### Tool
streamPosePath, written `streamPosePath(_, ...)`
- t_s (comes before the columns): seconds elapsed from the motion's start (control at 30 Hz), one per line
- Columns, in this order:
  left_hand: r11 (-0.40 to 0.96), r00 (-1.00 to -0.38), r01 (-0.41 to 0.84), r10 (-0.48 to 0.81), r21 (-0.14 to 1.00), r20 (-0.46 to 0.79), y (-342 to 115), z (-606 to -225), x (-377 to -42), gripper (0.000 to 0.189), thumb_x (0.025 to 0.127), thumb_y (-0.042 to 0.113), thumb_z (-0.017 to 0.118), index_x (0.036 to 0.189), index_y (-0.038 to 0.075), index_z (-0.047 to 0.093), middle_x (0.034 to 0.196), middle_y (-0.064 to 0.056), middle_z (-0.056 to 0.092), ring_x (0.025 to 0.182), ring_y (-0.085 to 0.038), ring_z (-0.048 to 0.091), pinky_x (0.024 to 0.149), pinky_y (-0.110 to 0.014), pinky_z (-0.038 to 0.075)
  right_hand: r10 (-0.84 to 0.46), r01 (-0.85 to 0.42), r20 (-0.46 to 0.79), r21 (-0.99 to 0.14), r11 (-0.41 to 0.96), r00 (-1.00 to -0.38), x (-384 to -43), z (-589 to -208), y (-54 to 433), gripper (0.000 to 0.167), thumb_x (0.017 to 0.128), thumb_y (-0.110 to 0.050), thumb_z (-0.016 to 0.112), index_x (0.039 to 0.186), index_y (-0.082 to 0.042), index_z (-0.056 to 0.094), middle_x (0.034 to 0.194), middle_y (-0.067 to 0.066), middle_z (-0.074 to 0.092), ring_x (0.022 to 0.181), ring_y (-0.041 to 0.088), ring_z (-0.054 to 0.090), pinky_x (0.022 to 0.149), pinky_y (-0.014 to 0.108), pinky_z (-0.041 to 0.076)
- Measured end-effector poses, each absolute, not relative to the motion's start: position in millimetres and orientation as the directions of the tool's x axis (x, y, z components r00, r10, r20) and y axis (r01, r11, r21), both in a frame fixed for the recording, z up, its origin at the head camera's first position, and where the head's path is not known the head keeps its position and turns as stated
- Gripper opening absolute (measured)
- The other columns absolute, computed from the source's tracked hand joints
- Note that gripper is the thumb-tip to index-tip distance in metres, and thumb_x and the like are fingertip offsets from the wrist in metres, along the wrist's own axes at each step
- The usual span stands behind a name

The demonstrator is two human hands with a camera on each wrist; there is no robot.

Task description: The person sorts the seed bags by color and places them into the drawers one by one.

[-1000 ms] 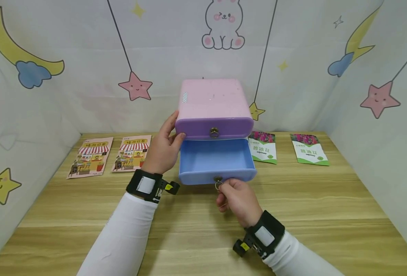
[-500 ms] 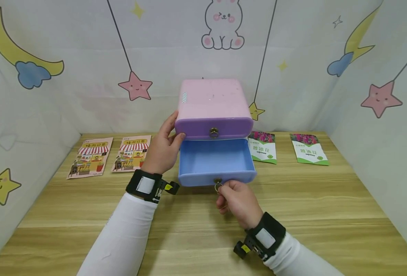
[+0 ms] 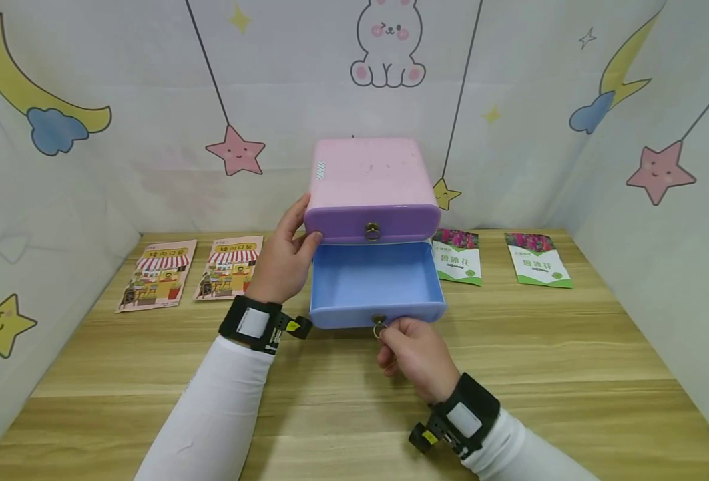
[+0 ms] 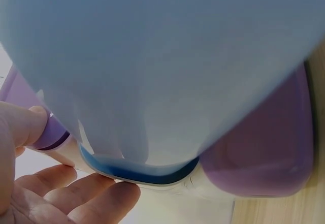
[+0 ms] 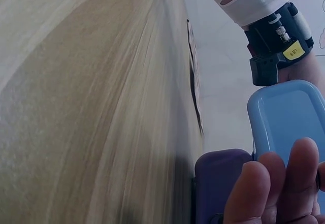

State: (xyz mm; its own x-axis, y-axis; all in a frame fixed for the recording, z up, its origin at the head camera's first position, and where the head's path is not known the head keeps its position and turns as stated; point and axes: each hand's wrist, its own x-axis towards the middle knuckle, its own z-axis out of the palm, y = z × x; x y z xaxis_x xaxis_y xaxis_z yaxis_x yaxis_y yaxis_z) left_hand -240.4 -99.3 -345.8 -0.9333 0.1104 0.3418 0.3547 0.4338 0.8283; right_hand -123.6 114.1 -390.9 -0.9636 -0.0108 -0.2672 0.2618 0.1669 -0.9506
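Note:
A small pink drawer cabinet (image 3: 369,174) stands at the back middle of the table. Its purple top drawer (image 3: 339,224) is closed, while the blue drawer (image 3: 378,274) beneath sticks out, with nothing inside it. My left hand (image 3: 282,264) holds the cabinet's left front corner, thumb on the purple front and fingers along the side. With thumb and forefinger, my right hand (image 3: 420,357) pinches the metal ring pull (image 3: 380,331) of the blue drawer. In the left wrist view, the blue drawer's outside fills the upper part, and a closed purple lower drawer (image 4: 264,148) shows beyond it.
Two sunflower-coloured shopfront packets (image 3: 159,274) lie left of the cabinet. To the right lie two green-and-white flower packets (image 3: 539,260), the nearer one beside the cabinet. A printed cloth wall (image 3: 294,100) rises behind the wooden tabletop (image 3: 330,407).
The blue drawer has slid slightly farther out toward me, together with my right hand on its ring. My left hand and the cabinet have stayed in place.

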Motion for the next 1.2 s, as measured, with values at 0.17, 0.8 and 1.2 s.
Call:
streamPosePath(0.17,0.433,-0.932,0.358,0.111,0.828,0.345,-99.2,-345.6,-240.3,0.063,0.098,0.027,0.055,0.146,0.05,0.022,0.152,0.008,0.039,0.131,-0.019,0.051,0.099,-0.038,0.049,-0.016,0.264,-0.271,-0.949,0.172,-0.963,-123.4,-391.5,114.9,0.018,0.088,-0.014,0.054,0.08,0.002,0.06,0.064,0.007,0.062,0.058,0.019,0.06,0.054,0.036,0.055)
streamPosePath(0.8,0.5,-0.939,0.341,0.142,0.796,0.313,-103.1,-342.1,-236.6,0.064,0.099,0.028,0.051,0.145,0.055,0.016,0.154,0.005,0.037,0.128,-0.025,0.055,0.093,-0.041,0.053,-0.252,0.08,-0.248,-0.843,0.532,-0.936,-123.8,-380.0,132.3,0.034,0.093,-0.032,0.057,0.071,-0.008,0.067,0.066,0.0,0.068,0.06,0.016,0.06,0.051,0.027,0.043)
streamPosePath(1.2,0.559,-0.945,0.324,0.15,0.763,0.291,-105.6,-339.2,-234.0,0.064,0.1,0.031,0.049,0.145,0.057,0.012,0.152,-0.001,0.041,0.116,-0.026,0.063,0.087,-0.043,0.057,-0.345,0.046,-0.186,-0.926,0.376,-0.92,-126.9,-339.9,164.2,0.03,0.098,-0.028,0.053,0.091,-0.001,0.065,0.078,0.007,0.07,0.075,0.022,0.066,0.07,0.034,0.057)
